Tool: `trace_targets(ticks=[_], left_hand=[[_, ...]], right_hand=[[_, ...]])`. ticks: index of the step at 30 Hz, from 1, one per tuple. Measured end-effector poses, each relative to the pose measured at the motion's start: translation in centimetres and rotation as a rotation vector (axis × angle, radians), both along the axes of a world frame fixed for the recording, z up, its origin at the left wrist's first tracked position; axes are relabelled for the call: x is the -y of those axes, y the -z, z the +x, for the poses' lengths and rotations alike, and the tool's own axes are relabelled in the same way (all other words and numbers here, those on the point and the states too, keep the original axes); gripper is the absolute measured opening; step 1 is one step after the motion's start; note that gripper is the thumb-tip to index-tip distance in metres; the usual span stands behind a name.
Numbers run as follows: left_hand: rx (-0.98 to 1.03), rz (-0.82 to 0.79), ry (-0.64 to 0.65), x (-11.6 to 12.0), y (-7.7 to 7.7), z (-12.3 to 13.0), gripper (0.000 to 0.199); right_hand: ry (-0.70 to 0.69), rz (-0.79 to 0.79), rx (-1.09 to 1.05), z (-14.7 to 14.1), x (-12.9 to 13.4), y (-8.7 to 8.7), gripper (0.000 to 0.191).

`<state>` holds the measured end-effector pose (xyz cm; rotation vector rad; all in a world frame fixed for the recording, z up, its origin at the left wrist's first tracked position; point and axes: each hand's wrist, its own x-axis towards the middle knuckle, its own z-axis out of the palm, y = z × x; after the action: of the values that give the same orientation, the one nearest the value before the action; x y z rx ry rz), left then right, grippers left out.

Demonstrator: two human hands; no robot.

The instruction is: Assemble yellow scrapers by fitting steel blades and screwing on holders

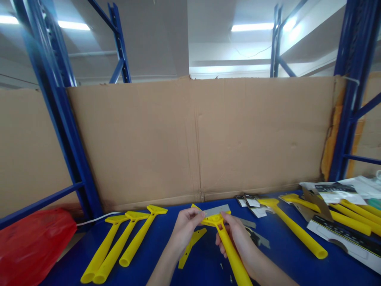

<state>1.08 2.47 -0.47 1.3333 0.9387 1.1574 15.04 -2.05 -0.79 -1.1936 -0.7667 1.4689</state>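
Note:
My left hand [183, 230] pinches a flat grey metal blade [218, 209] between thumb and fingers, at the head of a yellow scraper. My right hand [241, 240] is closed around the neck of this yellow scraper [233, 258], whose handle points down toward me. The blade lies across the scraper's wide head; whether it is fastened cannot be seen. Below my left hand rests a loose yellow plate [192, 247] with small holes. Beside my right hand are loose metal blades [248, 223] and a dark object partly hidden by the fingers. Small screws [221, 266] lie under the handle.
Three yellow scraper handles [139, 236] lie at the left on the blue tabletop [162, 254]. Another yellow scraper [297, 230] and an open carton [345, 242] with several more are at right. A red plastic bag [35, 246] sits far left. Cardboard [149, 143] stands behind.

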Motion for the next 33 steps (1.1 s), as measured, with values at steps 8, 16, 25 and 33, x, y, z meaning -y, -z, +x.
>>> trace_targets(ticks=[8,16,25,33], left_hand=[[-0.021,-0.018,-0.019,0.1,-0.6,-0.6,0.041],[-0.035,0.013,-0.06,-0.1,-0.4,-0.3,0.033],[-0.037,-0.016,0.021,-0.2,-1.1,-0.2,0.037],[-0.026,0.016,-0.046,-0.2,-1.2,0.4,0.04]], right_hand=[[0.013,-0.02,0.023,-0.7,0.0,-0.1,0.028],[0.085,0.026,-0.002,-1.2,0.2,0.1,0.029],[0.098,0.06,-0.032,-1.4,-0.1,-0.2,0.031],[0.142,0.081,0.028,-1.4,-0.1,-0.4,0.036]])
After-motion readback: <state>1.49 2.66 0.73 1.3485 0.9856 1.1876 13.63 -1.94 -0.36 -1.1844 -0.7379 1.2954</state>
